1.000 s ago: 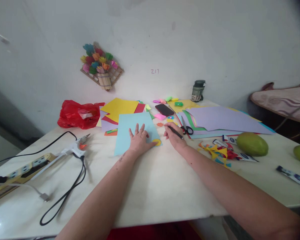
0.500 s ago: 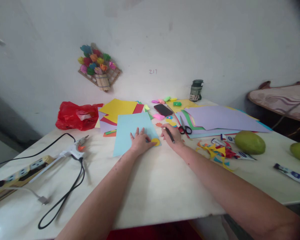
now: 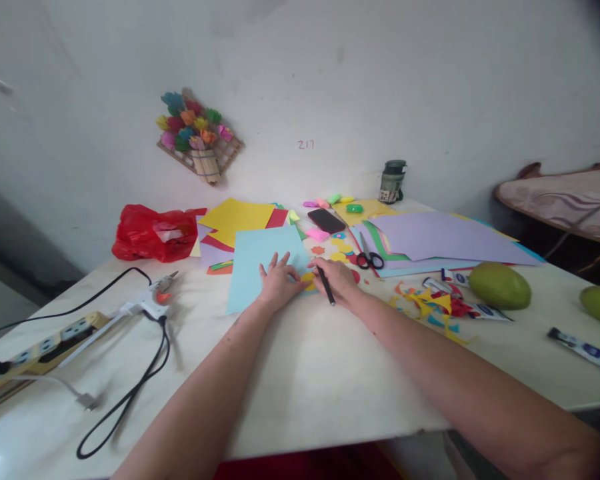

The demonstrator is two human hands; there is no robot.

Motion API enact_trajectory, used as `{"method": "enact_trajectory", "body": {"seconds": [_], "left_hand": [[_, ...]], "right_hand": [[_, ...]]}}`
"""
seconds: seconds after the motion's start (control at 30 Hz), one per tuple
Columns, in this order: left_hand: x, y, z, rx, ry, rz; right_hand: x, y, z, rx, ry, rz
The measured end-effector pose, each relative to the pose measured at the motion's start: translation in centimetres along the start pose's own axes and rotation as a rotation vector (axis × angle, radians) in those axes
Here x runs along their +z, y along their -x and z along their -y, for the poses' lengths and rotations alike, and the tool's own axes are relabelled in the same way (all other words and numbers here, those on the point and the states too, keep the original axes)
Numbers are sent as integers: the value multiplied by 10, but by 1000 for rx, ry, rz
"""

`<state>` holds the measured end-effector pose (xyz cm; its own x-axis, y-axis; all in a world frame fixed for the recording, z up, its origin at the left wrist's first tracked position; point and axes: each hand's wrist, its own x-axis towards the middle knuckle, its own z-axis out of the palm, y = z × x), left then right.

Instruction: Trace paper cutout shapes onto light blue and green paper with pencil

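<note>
My left hand (image 3: pixel 279 283) rests on a light blue sheet of paper (image 3: pixel 247 267). Its thumb and bent index finger hold down a yellow paper circle (image 3: pixel 308 278) near the sheet's right edge, while its other fingers spread upward. Closed around a black pen (image 3: pixel 326 287), my right hand (image 3: pixel 341 277) is at the circle's right side. The pen's rear end points toward me; its tip is hidden by the fingers. Just beyond the right hand lie yellow and red paper cutouts (image 3: pixel 341 257) and black-handled scissors (image 3: pixel 370 259).
Left are a glue gun (image 3: pixel 155 300) with a looping cord, a power strip (image 3: pixel 50 347) and a red plastic bag (image 3: pixel 150 233). Lilac paper (image 3: pixel 440 235), paper scraps (image 3: pixel 433 303), glue tubes and a green fruit (image 3: pixel 500 285) lie right. Behind are a phone (image 3: pixel 326 220) and a bottle (image 3: pixel 393 181).
My right hand has moved left with the pen, up to the yellow circle, uncovering more cutouts behind it. My left hand stays at the circle, its index finger a little more bent.
</note>
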<state>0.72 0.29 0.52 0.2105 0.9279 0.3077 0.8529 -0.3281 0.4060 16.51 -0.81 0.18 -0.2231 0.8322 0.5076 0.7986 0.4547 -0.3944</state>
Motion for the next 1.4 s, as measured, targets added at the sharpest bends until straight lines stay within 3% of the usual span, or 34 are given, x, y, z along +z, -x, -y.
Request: {"method": "enact_trajectory", "body": {"seconds": [0.2, 0.33, 0.57, 0.8, 1.07, 1.4], "left_hand": [[-4, 0, 2, -7, 82, -4], [-19, 0, 2, -21, 139, 5], [-42, 0, 18, -135, 114, 173], [-35, 0, 23, -161, 81, 191], [-22, -2, 28, -156, 9, 196], [-20, -1, 26, -190, -30, 163]], "right_hand": [[0, -2, 1, 55, -188, 24], [0, -2, 2, 65, -318, 24], [0, 1, 3, 17, -258, 92], [5, 1, -1, -30, -113, 81], [7, 0, -6, -76, -109, 110], [7, 0, -6, -65, -88, 116]]}}
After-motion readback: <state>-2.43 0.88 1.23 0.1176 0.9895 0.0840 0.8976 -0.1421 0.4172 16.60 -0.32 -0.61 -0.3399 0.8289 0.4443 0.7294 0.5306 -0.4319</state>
